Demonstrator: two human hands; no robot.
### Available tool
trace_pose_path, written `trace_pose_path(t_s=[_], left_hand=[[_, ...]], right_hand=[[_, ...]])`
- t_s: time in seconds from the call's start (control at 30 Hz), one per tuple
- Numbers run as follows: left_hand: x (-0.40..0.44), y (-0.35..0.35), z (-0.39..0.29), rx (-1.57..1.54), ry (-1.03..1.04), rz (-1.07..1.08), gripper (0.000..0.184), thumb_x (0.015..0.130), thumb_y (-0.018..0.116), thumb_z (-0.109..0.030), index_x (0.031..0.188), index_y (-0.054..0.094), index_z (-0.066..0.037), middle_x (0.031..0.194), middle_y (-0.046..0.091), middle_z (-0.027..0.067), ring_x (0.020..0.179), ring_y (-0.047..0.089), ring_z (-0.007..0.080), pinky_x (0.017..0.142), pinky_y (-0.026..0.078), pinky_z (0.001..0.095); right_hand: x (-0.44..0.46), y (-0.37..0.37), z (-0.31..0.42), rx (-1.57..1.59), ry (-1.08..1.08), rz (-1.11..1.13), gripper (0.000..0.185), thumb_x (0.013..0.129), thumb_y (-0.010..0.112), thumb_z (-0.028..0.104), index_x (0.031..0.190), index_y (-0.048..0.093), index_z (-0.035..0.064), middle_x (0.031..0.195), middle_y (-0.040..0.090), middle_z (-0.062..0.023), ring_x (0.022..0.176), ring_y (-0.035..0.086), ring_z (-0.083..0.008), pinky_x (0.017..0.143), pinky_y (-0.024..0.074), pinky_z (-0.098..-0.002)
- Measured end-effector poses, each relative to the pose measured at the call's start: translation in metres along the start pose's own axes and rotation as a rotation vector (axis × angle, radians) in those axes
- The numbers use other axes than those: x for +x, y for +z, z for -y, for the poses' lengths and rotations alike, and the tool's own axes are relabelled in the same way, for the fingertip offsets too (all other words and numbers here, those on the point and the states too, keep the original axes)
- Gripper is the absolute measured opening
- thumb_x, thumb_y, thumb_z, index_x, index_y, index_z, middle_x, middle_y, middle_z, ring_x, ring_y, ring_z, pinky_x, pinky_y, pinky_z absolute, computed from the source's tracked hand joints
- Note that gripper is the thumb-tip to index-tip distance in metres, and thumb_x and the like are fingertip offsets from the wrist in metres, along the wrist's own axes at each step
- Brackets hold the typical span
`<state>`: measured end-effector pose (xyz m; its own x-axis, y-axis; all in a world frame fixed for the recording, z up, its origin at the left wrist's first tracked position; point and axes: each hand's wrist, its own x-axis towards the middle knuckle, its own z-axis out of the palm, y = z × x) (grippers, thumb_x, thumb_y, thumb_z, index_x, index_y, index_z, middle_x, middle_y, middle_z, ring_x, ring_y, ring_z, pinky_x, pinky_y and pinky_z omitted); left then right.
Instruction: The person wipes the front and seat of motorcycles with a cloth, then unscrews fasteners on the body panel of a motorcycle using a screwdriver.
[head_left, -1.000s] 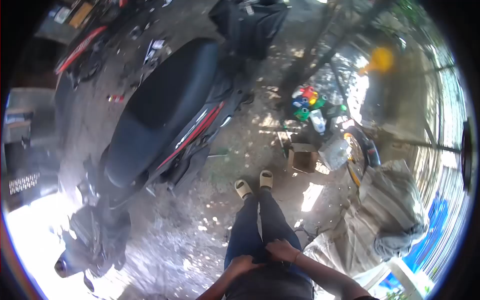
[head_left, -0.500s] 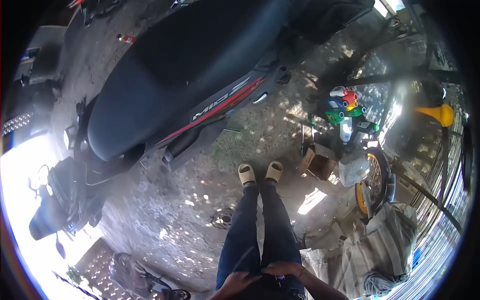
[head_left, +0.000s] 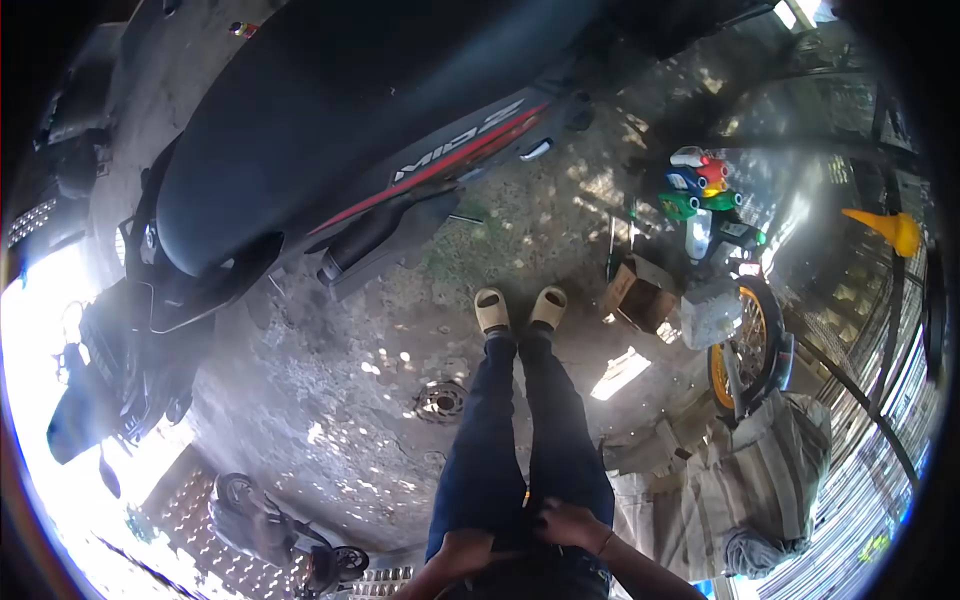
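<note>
My left hand (head_left: 466,550) rests at the left side of my waist, against the dark clothing, its fingers curled out of clear sight. At the right side of the waist is my right hand (head_left: 568,524), its fingers bent at the top of the dark jeans (head_left: 480,440); any item in them is too small to make out. A small gap separates the two hands. Beyond my sandals (head_left: 491,311) stands a black scooter (head_left: 300,140) with a red stripe.
Several coloured bottles (head_left: 697,180) stand at the right, near an open cardboard box (head_left: 640,293). A wheel with an orange rim (head_left: 748,345) leans by a striped sheet (head_left: 740,480). A yellow funnel-like object (head_left: 900,234) is far right. Another motorbike (head_left: 255,520) shows lower left.
The view has shifted, with the scooter now larger and higher. My hands stay at the waist; my right hand has moved slightly up and away from my left.
</note>
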<state>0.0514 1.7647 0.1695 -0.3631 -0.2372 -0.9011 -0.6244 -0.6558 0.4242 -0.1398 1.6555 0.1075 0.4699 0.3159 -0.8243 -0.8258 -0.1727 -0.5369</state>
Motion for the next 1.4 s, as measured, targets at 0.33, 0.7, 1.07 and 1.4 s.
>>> trace_pose_path(t_s=[0.33, 0.7, 1.07, 1.4], left_hand=[[0.005, 0.028, 0.028, -0.202, 0.231, -0.099, 0.052, 0.078, 0.058, -0.050, 0.094, 0.063, -0.001, 0.089, 0.063, 0.0214, 0.086, 0.061, 0.0351, 0.075, 0.047, 0.0407], [0.003, 0.039, 0.052, -0.469, 0.175, -0.156, 0.051, 0.076, 0.059, -0.054, 0.086, 0.065, -0.004, 0.086, 0.063, 0.0210, 0.087, 0.060, 0.0357, 0.075, 0.047, 0.0405], [-0.007, 0.044, 0.065, -0.260, 0.069, -0.027, 0.048, 0.078, 0.057, -0.055, 0.094, 0.064, -0.010, 0.084, 0.064, 0.0160, 0.083, 0.063, 0.0321, 0.071, 0.048, 0.0416], [-0.019, 0.015, 0.066, -0.523, 0.264, -0.199, 0.035, 0.082, 0.062, -0.035, 0.103, 0.060, -0.006, 0.085, 0.062, 0.0197, 0.079, 0.063, 0.0311, 0.066, 0.047, 0.0369]], right_hand=[[-0.017, 0.025, 0.070, -0.096, -0.109, -0.399, 0.039, 0.077, 0.058, 0.028, 0.107, 0.056, 0.0031, 0.106, 0.052, -0.0189, 0.099, 0.053, -0.0368, 0.086, 0.0432, -0.0458], [-0.008, 0.019, 0.064, 0.027, 0.135, -0.030, 0.056, 0.082, 0.044, 0.055, 0.090, 0.065, 0.0044, 0.089, 0.064, -0.0189, 0.087, 0.062, -0.0329, 0.076, 0.0484, -0.0430], [-0.005, 0.030, 0.062, 0.111, 0.204, -0.015, 0.075, 0.074, 0.043, 0.072, 0.095, 0.062, 0.0031, 0.091, 0.065, -0.0185, 0.094, 0.061, -0.0320, 0.095, 0.0341, -0.0496], [0.013, 0.053, 0.033, 0.174, -0.278, 0.019, 0.039, 0.091, 0.043, 0.034, 0.129, 0.045, 0.0267, 0.084, 0.061, -0.0206, 0.072, 0.063, -0.0321, 0.061, 0.0488, -0.0387]])
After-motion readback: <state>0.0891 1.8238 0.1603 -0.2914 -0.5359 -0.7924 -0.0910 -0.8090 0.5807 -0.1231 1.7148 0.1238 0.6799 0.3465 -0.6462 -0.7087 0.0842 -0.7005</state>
